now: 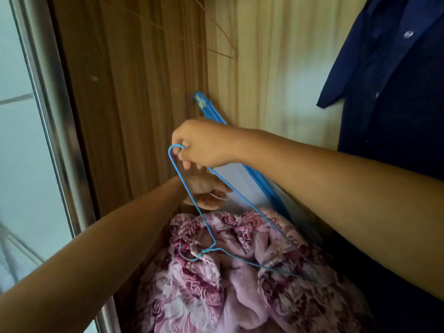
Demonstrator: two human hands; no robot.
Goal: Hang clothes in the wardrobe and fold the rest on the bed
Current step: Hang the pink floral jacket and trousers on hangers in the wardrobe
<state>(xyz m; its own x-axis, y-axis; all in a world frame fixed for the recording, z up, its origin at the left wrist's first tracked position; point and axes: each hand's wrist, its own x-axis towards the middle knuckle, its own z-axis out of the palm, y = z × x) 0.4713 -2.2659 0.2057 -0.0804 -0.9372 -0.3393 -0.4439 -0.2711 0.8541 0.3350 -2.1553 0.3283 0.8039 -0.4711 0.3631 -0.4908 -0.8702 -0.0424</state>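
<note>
Nearest the camera, a crumpled pink floral cloth (192, 296) fills the wardrobe floor. The hook of a blue wire hanger (203, 218) dangles just over it and may be snagged in the folds. The right hand (204, 145) grips the hanger by one shoulder corner, fingers curled round the wire, so the frame hangs tilted with its hook lowest. The left hand (206, 193) sits just below and behind, apart from the right; it is soft in focus, but its fingers look loose and hold nothing. Behind the hands a bundle of blue rods (209, 111) leans in the corner. A navy shirt (396, 104) already hangs at the right, and bare tan hangers (223, 42) rest against the back wall (132, 92). The step in hand looks like fetching a hanger, with no garment on it yet. Next, the hook needs lifting clear of the cloth. Then the hanger must be turned upright so the free hand can bring a garment to its shoulders.
</note>
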